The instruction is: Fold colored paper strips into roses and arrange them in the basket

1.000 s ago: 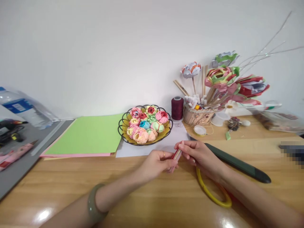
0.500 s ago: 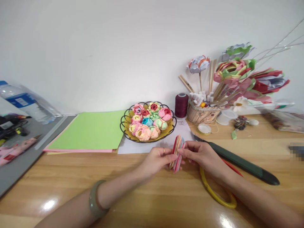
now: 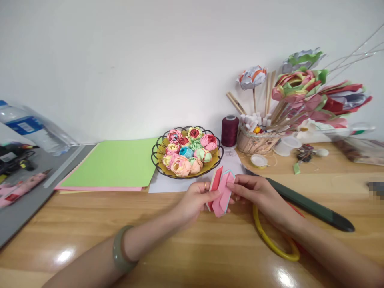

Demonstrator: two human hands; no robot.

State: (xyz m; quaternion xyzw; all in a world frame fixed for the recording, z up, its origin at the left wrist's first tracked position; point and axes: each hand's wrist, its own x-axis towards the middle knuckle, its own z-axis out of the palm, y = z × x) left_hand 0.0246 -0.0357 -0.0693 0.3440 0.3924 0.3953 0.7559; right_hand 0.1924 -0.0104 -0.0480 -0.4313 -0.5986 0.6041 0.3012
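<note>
Between my two hands is a small bundle of folded paper (image 3: 223, 195), with a pink piece facing me and a red one at its left. My left hand (image 3: 198, 201) pinches its left side, thumb on the front and the other fingers partly hidden behind. On the right edge, my right hand (image 3: 250, 191) grips the pink piece between thumb and fingers. Just beyond the bundle stands a black-rimmed yellow basket (image 3: 154, 160) filled with several paper flowers (image 3: 186, 152).
Green paper sheets (image 3: 114, 164) lie left of the basket. Beside my right forearm are a dark green handled tool (image 3: 312, 206) and a yellow ring (image 3: 274, 246). A maroon thread spool (image 3: 230, 132) and a container (image 3: 258, 142) of sticks stand behind. A bottle (image 3: 30, 128) lies far left.
The bundle has turned and spread, so broad pink and red faces show where striped layered edges showed before. Both hands keep hold of it in nearly the same place.
</note>
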